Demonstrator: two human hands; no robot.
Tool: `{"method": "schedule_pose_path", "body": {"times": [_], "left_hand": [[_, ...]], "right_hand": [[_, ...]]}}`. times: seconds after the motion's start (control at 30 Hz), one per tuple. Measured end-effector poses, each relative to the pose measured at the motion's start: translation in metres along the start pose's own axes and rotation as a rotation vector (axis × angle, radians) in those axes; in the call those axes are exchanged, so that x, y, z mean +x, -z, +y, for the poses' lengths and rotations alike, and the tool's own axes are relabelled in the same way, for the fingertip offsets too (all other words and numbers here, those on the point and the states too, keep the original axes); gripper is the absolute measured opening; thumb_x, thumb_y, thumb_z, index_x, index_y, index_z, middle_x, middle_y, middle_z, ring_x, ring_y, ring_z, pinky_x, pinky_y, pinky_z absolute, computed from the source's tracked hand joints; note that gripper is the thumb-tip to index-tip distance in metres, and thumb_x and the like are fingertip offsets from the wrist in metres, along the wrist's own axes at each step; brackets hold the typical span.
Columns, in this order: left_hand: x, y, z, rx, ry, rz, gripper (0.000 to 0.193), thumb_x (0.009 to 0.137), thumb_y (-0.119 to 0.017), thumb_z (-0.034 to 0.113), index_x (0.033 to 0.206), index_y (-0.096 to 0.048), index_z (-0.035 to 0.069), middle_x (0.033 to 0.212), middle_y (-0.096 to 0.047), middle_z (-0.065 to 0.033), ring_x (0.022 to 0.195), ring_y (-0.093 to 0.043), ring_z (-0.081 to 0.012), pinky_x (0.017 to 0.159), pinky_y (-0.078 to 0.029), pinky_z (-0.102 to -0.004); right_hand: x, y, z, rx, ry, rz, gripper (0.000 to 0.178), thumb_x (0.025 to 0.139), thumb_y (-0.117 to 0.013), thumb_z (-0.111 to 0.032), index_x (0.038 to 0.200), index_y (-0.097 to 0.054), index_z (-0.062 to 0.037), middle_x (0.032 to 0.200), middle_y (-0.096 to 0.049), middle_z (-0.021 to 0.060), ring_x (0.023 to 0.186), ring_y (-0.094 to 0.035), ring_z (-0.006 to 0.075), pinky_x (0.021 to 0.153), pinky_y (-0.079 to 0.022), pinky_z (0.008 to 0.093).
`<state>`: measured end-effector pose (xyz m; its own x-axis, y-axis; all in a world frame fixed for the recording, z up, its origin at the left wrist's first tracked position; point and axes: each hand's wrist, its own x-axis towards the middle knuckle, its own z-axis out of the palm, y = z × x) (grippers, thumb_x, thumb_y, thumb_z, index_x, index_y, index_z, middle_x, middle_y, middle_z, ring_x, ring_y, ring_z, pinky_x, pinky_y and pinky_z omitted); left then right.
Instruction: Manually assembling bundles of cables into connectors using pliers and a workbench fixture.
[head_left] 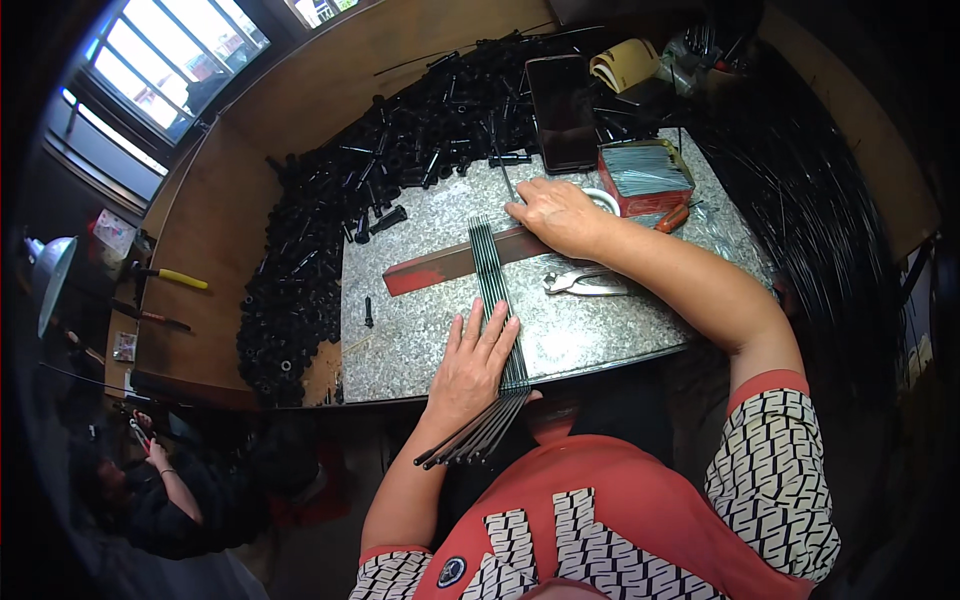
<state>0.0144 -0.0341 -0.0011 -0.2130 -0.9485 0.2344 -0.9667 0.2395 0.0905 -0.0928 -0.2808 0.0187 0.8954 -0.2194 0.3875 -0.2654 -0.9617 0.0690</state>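
A row of thin dark metal rods point(487, 262) lies side by side, crossing over a long reddish-brown bar point(420, 272) on the speckled grey board point(400, 345). My left hand point(474, 355) holds them near the board's front edge, fingers on top and the thumb tip showing at their right side. Their bent near ends fan out past the edge. My right hand point(562, 215), its fingers closed, is over the bar's far right part. From its fingertips a thin dark rod point(506, 180) sticks up; its lower end is hidden. Pincers point(585, 283) lie just below that forearm.
Black tubular metal parts point(300, 240) are heaped left and behind. At the back are a phone point(562, 115), a red box of thin pins point(645, 175) and a yellow booklet point(625, 65). Long black rods point(830, 220) pile up at right. Another person point(170, 490) sits at lower left.
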Motion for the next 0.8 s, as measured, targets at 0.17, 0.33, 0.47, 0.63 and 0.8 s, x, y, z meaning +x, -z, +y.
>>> {"method": "schedule_pose_path", "body": {"times": [0.17,0.33,0.47,0.63,0.8], "left_hand": [[0.0006,0.0000,0.0018,-0.002,0.001,0.000,0.097,0.068,-0.070,0.060,0.136,-0.039,-0.001,0.142,-0.036,-0.0238,0.134,-0.029,-0.0446,0.106,-0.026,-0.0579],[0.0000,0.0023,0.0027,-0.012,0.014,-0.012,0.097,0.068,-0.071,0.060,0.136,-0.039,-0.001,0.142,-0.036,-0.0240,0.135,-0.028,-0.0445,0.107,-0.025,-0.0574],[0.0005,0.0027,0.0033,-0.012,0.014,-0.008,0.097,0.067,-0.071,0.059,0.136,-0.039,-0.001,0.142,-0.036,-0.0243,0.135,-0.028,-0.0444,0.107,-0.025,-0.0572],[0.0006,0.0029,0.0034,-0.015,0.015,-0.005,0.096,0.067,-0.072,0.059,0.136,-0.039,-0.001,0.142,-0.036,-0.0244,0.135,-0.028,-0.0443,0.107,-0.026,-0.0572],[0.0005,0.0027,0.0033,-0.015,0.017,0.000,0.096,0.067,-0.072,0.058,0.136,-0.039,-0.001,0.142,-0.036,-0.0243,0.134,-0.029,-0.0445,0.107,-0.026,-0.0573]], "right_hand": [[0.0001,-0.0047,0.0006,0.009,0.036,0.122,0.013,0.079,-0.055,-0.012,0.083,-0.065,-0.0037,0.086,-0.060,0.0134,0.086,-0.062,0.0283,0.069,-0.052,0.0397],[0.0030,-0.0086,0.0008,-0.016,0.050,0.103,0.014,0.079,-0.055,-0.013,0.082,-0.065,-0.0039,0.087,-0.060,0.0129,0.086,-0.062,0.0283,0.069,-0.052,0.0398],[0.0039,-0.0079,0.0019,-0.008,0.049,0.103,0.014,0.079,-0.054,-0.013,0.082,-0.065,-0.0039,0.087,-0.060,0.0130,0.087,-0.062,0.0282,0.069,-0.052,0.0396],[0.0050,-0.0080,0.0013,-0.011,0.045,0.066,0.014,0.080,-0.054,-0.012,0.083,-0.065,-0.0042,0.088,-0.061,0.0133,0.087,-0.062,0.0284,0.070,-0.052,0.0397],[0.0053,-0.0059,0.0002,0.010,0.039,0.034,0.018,0.082,-0.053,-0.012,0.093,-0.064,-0.0044,0.089,-0.059,0.0142,0.089,-0.061,0.0288,0.073,-0.051,0.0397]]}}
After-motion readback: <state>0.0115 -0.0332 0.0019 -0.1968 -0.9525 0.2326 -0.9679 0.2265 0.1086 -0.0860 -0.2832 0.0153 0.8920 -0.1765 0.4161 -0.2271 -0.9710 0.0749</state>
